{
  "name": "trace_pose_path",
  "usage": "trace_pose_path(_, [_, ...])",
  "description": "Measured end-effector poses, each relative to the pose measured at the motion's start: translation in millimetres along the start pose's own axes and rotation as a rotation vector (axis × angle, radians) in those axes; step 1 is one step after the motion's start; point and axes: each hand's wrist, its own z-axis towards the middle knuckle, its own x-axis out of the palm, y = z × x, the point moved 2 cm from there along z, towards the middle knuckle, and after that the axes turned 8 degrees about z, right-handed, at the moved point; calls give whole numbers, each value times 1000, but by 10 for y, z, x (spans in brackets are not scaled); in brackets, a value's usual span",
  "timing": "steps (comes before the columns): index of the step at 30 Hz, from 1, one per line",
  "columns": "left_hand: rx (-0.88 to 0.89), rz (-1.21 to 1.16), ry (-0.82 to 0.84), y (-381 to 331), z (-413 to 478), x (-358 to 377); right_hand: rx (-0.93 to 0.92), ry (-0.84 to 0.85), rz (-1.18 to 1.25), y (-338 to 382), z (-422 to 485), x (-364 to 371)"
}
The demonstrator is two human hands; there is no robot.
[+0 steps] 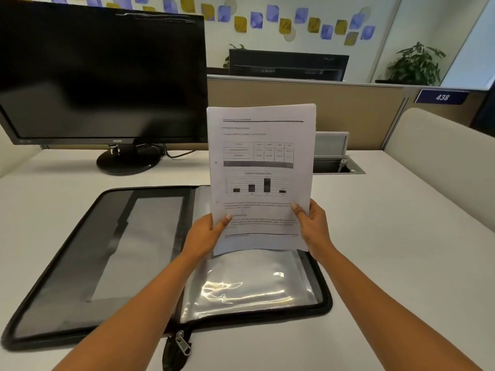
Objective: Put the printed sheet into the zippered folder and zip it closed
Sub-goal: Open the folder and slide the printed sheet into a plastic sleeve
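The printed sheet, white with a table and a bar chart, stands upright above the open folder. My left hand pinches its lower left edge and my right hand pinches its lower right edge. The black zippered folder lies open flat on the desk. Its left half shows a grey pocket, its right half shiny clear plastic sleeves. The sheet's bottom edge hangs just over the sleeves. The metal zip pull lies at the spine's near end.
A black monitor on a round stand sits at the back left of the white desk. A cable hatch is open at the back right, before a beige partition. A padded divider borders the right side.
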Motion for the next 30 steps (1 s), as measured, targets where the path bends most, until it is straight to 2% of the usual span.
trace_pose_path(3, [92, 347, 141, 241, -32, 50, 21, -39, 12, -27, 51, -29])
trace_pose_path(9, [158, 731, 200, 447, -103, 174, 52, -148, 56, -61, 173, -140])
trace_pose_path(14, [157, 768, 188, 432, -312, 195, 97, -217, 111, -57, 266, -149])
trace_pose_path(20, [139, 760, 183, 343, -598, 229, 127, -188, 131, -32, 369, -19])
trace_pose_path(24, [117, 840, 148, 251, -767, 234, 142, -173, 175, -22, 434, 68])
trace_pose_path(30, [121, 753, 51, 58, -402, 62, 172, -157, 204, -40, 580, 133])
